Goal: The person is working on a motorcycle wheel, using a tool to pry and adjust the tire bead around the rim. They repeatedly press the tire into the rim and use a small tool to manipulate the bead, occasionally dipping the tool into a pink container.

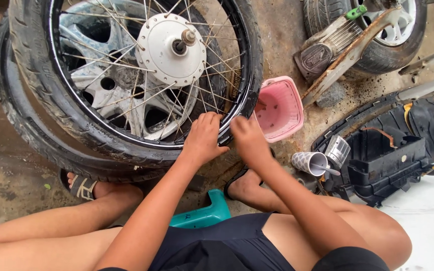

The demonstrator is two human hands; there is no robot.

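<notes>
Both hands, left hand [204, 138] and right hand [247, 138], grip the spoked wheel's rim [227, 131].

Place: we take this for a roadside tyre and motorcycle repair workshop.
Floor: we see stained, wet concrete floor [6, 190].
Signs: spoked motorcycle wheel [141, 65], spare car tyre [377, 30], black plastic fairing [393, 150], low teal stool [204, 213].

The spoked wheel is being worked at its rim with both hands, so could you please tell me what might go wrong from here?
1. The left hand and right hand press where tyre meets rim; fingers might get pinched.
2. Thin spokes run close to the knuckles and could scrape them.
3. The wheel lies on another tyre, so it may shift; sandalled feet sit right below.
</notes>
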